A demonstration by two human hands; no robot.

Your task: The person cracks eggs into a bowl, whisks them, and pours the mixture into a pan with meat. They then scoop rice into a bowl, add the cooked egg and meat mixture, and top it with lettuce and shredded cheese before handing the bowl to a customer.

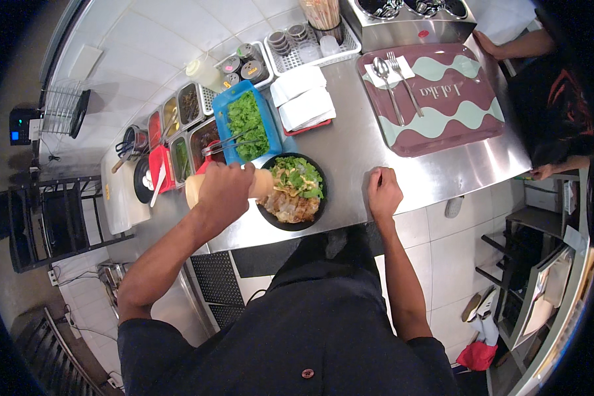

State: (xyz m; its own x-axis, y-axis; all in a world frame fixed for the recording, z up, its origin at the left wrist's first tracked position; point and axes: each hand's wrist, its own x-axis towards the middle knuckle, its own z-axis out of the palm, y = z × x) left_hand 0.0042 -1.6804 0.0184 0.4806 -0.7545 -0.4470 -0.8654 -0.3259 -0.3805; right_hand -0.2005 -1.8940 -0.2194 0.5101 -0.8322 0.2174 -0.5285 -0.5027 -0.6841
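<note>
My left hand (227, 191) is wrapped round a squeeze bottle of pale orange sauce (195, 191). The bottle lies tilted on its side, its tip pointing right over a black bowl (321, 210). In the bowl, chopped green lettuce (305, 177) fills the far side and browned meat pieces (289, 206) the near side, with yellowish bits between. My right hand (383, 193) rests as a closed fist on the steel counter (346, 142), to the right of the bowl, with nothing visible in it.
Beyond the bowl stands a blue tub of lettuce (247, 122) with tongs (234, 143), beside white napkins (303, 99). Ingredient pans (190, 105) line the left. At right lies a patterned tray (435, 99) with spoon and fork. Another person's hand (487, 45) touches the counter's far right.
</note>
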